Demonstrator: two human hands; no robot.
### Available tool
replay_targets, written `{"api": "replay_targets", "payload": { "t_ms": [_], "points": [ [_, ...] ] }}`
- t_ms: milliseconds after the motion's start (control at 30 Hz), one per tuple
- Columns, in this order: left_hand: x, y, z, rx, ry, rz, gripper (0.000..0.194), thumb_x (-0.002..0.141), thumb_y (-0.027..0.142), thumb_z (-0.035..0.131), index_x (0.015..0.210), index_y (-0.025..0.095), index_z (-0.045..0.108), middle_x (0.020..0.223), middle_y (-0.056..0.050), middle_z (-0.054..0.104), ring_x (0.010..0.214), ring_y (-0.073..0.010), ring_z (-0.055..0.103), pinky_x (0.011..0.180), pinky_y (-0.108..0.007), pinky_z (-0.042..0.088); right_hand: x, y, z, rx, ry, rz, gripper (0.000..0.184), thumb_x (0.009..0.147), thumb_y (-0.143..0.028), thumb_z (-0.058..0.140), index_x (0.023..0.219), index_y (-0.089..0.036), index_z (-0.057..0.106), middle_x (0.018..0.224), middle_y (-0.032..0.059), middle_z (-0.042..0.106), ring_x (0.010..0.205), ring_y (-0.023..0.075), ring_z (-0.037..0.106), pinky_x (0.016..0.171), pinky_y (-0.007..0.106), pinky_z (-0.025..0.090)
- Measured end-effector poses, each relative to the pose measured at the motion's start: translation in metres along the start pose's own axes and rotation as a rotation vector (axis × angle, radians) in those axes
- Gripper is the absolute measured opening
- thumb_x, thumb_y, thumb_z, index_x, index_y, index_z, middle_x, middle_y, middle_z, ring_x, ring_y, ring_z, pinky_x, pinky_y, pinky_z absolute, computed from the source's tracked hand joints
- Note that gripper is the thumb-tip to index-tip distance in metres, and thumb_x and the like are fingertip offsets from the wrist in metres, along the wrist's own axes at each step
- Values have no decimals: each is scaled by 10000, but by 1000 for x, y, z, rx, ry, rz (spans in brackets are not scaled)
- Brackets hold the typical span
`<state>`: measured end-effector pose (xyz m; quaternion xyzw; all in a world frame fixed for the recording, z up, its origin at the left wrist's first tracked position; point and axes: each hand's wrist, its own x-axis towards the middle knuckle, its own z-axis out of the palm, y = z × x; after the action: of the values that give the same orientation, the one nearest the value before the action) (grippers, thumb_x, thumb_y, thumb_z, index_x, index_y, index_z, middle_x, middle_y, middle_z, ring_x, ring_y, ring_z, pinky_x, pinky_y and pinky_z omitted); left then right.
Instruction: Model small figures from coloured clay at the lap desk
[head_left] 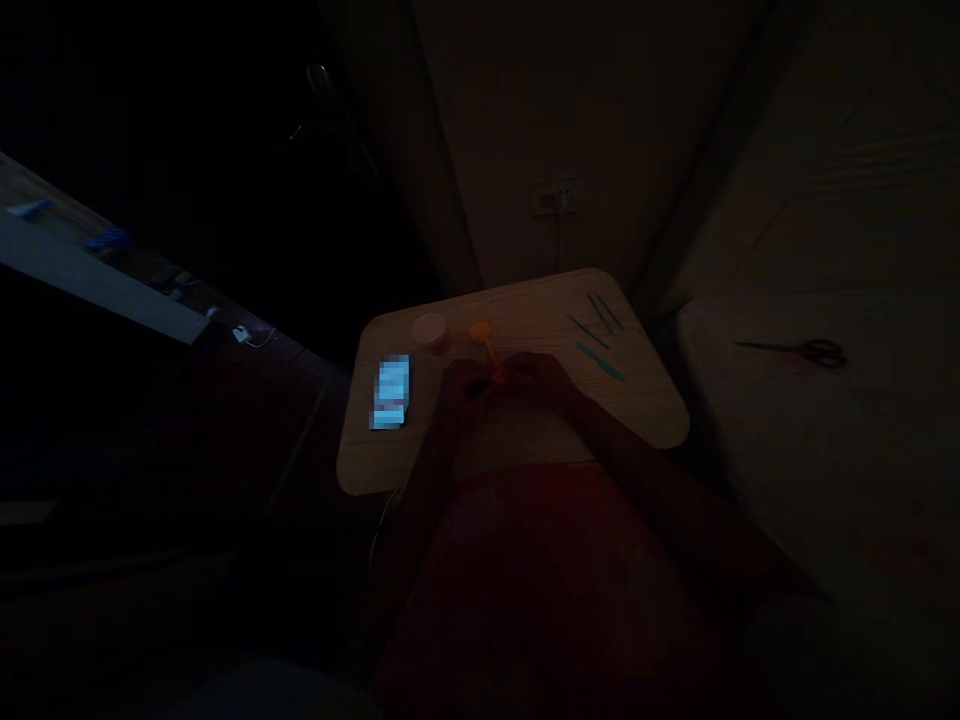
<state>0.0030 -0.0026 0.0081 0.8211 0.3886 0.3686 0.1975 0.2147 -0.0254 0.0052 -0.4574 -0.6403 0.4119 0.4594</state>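
Observation:
The light is very dim. My left hand [460, 388] and my right hand [541, 374] come together over the small wooden table [495, 435], fingers bent inward. A small reddish piece [499, 376] shows between the fingertips, and both hands appear closed on it; its kind is too dark to make out. Just beyond it lies an orange piece [481, 332] with a wide head and a narrow stem pointing toward my fingers. A round tub [430, 332] with a pale top stands past my left hand. To the left, a lit phone [390, 392] has a blurred screen.
Several thin teal sticks [604, 312] and a wider teal knife-shaped tool [600, 361] lie on the table's right side. Scissors [821, 352] rest on a pale surface [720, 400] farther right. A wall socket [553, 197] with a cord is behind. A white plug [241, 335] lies at left.

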Motion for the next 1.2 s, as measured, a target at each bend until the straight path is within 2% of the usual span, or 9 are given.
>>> {"api": "replay_targets", "payload": {
  "t_ms": [233,433,733,833,967,1200],
  "points": [
    [-1,1,-2,-25,17,4,182,915,422,732,877,247,763,1003,-71,784,977,-265,689,973,-494,541,-1,-6,-2,-44,1,-4,465,902,-650,694,805,-210,812,732,23,740,662,150,569,625,272,397],
    [0,2,-3,-49,29,0,211,900,441,732,843,238,744,945,-63,766,924,-250,669,922,-458,539,-2,-7,-3,-48,-52,-17,476,902,-669,691,890,-219,846,785,25,764,673,147,570,623,266,389],
    [0,3,-3,-99,35,-38,148,831,243,656,689,217,692,859,-49,703,848,-221,643,824,-401,538,-3,0,0,-56,-79,-2,416,856,-628,760,880,-223,850,799,25,765,725,167,627,645,278,402],
    [0,7,-6,-123,98,-63,175,841,225,639,667,208,650,814,-40,664,796,-200,624,784,-372,533,-2,3,-2,-23,-69,-2,432,849,-628,754,883,-206,838,811,40,768,740,175,632,658,278,420],
    [-1,9,-7,-224,249,-156,162,880,266,660,732,202,655,818,-36,666,804,-184,638,757,-319,530,0,6,-6,55,-63,0,486,895,-641,679,838,-174,802,826,59,764,792,202,653,709,294,462],
    [-5,5,1,-335,271,-271,170,977,357,619,902,211,661,830,-15,668,749,-144,623,698,-258,498,-3,4,-5,62,-157,29,497,914,-652,674,798,-178,771,759,56,750,772,208,682,708,296,476]
  ]
}}
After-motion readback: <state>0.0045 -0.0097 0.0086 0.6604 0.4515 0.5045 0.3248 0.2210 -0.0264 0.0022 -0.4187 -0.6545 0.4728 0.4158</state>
